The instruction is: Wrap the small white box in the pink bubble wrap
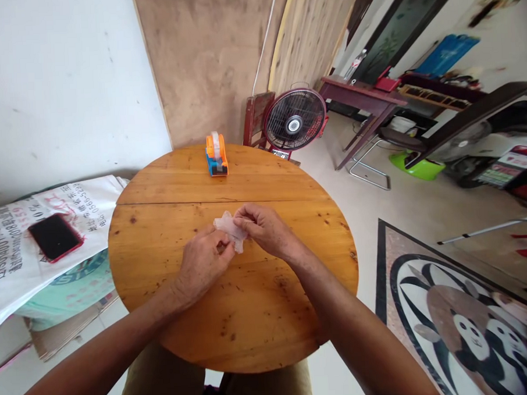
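Note:
Between my hands, over the middle of the round wooden table (259,302), is a small, thin, whitish translucent piece (230,227) with uneven edges, like crumpled plastic film or tissue; its exact kind is unclear. My left hand (205,255) pinches its lower left edge between thumb and fingers. On the other side, my right hand (265,227) has its thumb and forefinger closed on the upper right edge. Fingers cover parts of the piece. Farther back on the tabletop stands an orange and blue tape dispenser (217,156) with a roll of clear tape, touched by neither hand.
At left, a dark phone with a red edge (55,237) lies on a white printed sack (11,223). Behind the table stand a round floor fan (294,123) and a wooden chair (256,119). A panda-patterned mat (465,322) covers floor at right, near a dark-red desk (359,94).

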Demonstrator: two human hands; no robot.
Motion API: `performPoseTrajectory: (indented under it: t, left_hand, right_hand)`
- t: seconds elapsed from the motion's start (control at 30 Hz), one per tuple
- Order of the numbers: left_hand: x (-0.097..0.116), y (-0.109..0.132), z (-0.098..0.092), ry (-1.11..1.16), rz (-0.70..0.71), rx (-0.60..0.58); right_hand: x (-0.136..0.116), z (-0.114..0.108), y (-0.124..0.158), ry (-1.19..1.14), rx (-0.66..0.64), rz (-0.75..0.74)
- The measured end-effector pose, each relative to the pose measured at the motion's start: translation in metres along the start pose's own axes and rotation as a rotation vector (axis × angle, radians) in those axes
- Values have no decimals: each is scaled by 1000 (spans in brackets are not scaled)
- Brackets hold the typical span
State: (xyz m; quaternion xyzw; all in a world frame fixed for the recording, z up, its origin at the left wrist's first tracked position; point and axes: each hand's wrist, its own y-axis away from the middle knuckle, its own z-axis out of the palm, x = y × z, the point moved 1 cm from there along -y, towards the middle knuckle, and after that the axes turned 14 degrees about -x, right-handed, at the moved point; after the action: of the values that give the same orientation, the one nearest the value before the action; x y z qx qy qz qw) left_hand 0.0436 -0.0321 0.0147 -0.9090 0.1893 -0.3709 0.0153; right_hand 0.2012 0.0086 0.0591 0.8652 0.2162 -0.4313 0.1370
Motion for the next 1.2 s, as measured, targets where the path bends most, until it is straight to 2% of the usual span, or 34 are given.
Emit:
performPoseTrajectory:
  t: [0.2, 0.4, 0.5, 0.73, 0.83, 0.93, 1.03, 1.2]
  left_hand:
    - [-6, -2, 0, 253, -100, 6]
    - [-6, -4, 3, 295, -132, 44]
    - [-5, -4, 3, 312, -160, 51]
    - [-10, -2, 6, 401, -184, 47]
    - [-16, 0, 9, 481, -102, 37]
    - [-22, 1, 5, 463, 34, -37]
    - [-28, 4, -5, 279, 157, -85]
    - [-44, 14, -21, -164, 437, 9]
  right_hand:
    - [-9, -2, 14, 79, -37, -70]
    - [-14, 2, 28, 365, -64, -169]
    - [-11, 7, 31, 396, -86, -226]
    - [-7, 18, 39, 414, -120, -125]
    - [-6, 23, 43, 437, -83, -161]
    - [-4, 29, 47, 496, -64, -183]
    - [-1, 38, 50, 605, -17, -259]
    - [13, 52, 58, 741, 130, -373]
